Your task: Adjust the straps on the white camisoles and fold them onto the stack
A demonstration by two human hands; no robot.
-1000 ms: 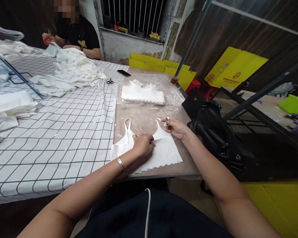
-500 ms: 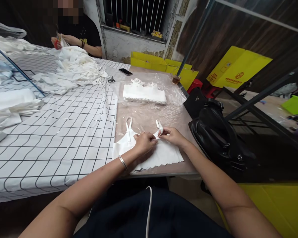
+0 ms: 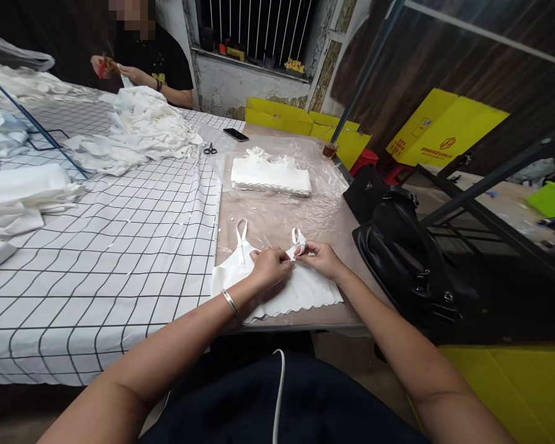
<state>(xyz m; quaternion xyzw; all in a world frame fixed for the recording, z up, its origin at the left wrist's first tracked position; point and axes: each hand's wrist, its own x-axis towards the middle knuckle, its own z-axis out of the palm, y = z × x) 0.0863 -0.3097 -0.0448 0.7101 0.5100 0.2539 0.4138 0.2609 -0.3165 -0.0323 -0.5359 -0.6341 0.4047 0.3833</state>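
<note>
Far left: folded white cloth stacks on the checked table cover.

Far left, back: a loose heap of white garments. A co-worker's hands are busy behind it; I cannot tell what they hold.

Centre, far: small scissors and a phone, both lying untouched.

Centre, far: a squared stack of finished white tops on clear plastic sheet. I judge these done; the heap at left looks like what remains.

Centre, near: one white strappy top lies flat at the near table edge, hem toward me. Its left strap lies straight. Its right strap is looped up between my hands.

My left hand rests on the top, with fingertips pinched together at the base of the right strap.

My right hand meets it there, thumb and forefinger closed on the same strap. I judge this piece half-handled: one strap laid out, the other in work, and not yet added to the stack.

Right: a black handbag sits just beside the table edge.

Far right: yellow boxes stand against the wall.
</note>
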